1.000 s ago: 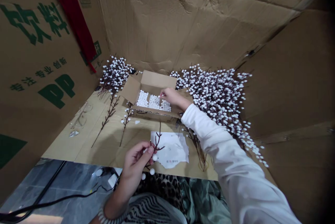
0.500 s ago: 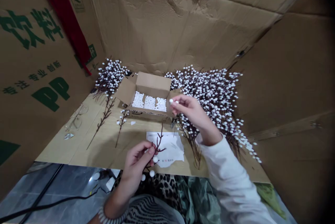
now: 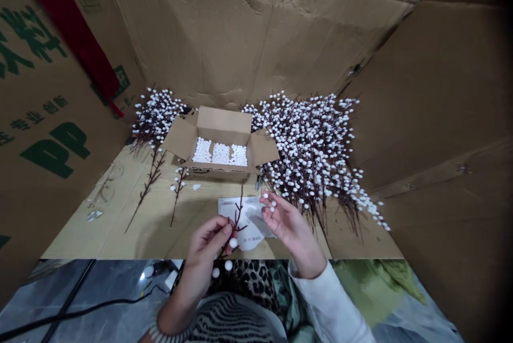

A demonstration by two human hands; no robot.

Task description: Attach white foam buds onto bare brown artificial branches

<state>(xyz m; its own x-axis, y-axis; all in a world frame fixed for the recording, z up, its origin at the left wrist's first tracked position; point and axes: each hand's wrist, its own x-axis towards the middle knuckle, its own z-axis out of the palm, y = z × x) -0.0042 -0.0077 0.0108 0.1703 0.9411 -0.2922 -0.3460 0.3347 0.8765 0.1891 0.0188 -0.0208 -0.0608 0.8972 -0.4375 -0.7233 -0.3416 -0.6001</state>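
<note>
Closest in, the left hand [image 3: 211, 236] has its fingers pinched around a dark brown twig [image 3: 239, 209] with a few white balls [image 3: 228, 265] down its lower end, near the front edge of the surface [image 3: 116, 236]. Just beside it, the right hand [image 3: 286, 225] has its fingers closed on a couple of loose beads [image 3: 266, 195], with a white paper [image 3: 256, 236] behind. Further back there's an open cardboard box [image 3: 218, 172] of more white beads [image 3: 220, 154], then a big white-tipped bunch [image 3: 312, 145] off right.
</note>
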